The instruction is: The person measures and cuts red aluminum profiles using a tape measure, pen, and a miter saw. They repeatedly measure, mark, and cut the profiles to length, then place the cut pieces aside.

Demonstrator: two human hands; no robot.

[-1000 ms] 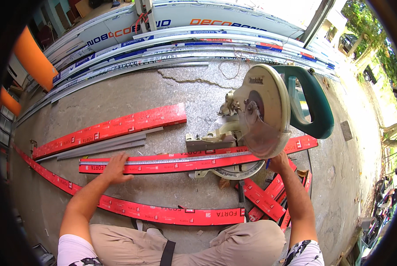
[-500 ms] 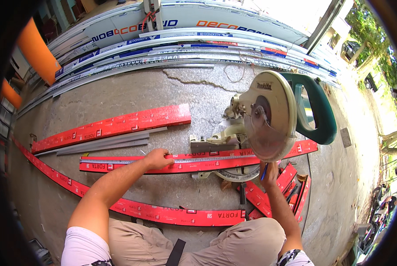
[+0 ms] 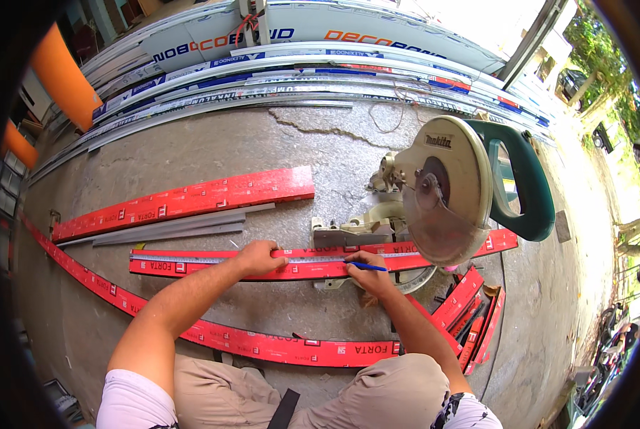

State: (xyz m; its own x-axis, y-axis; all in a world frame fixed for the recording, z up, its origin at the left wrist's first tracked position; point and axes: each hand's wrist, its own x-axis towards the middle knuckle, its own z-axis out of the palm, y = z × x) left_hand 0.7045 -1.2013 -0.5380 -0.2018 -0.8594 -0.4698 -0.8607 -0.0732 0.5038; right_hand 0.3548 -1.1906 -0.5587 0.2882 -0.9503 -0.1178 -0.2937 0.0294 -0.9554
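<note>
A long bar wrapped in red film (image 3: 305,272) lies across the base of a miter saw (image 3: 447,186). Along its upper face runs a pale tape measure blade (image 3: 327,259), with a yellow end at the far left. My left hand (image 3: 261,259) is closed over the bar left of the saw, its fingers at the far edge beside the tape. Between the fingers of my right hand (image 3: 371,277) is a blue pen (image 3: 371,267). Its tip is at the bar near the tape, just left of the saw's blade guard, which hides part of the bar.
Another long red bar (image 3: 262,343) crosses in front of my knees. Beyond my left arm lie a red bar (image 3: 191,200) and bare metal profiles (image 3: 177,225). Red offcuts (image 3: 463,304) are heaped at the right. Stacked profiles (image 3: 262,79) line the back.
My right hand has moved left with the pen, from beneath the saw's guard to the bar beside the tape. My left hand keeps its place on the bar. The view has shifted slightly.
</note>
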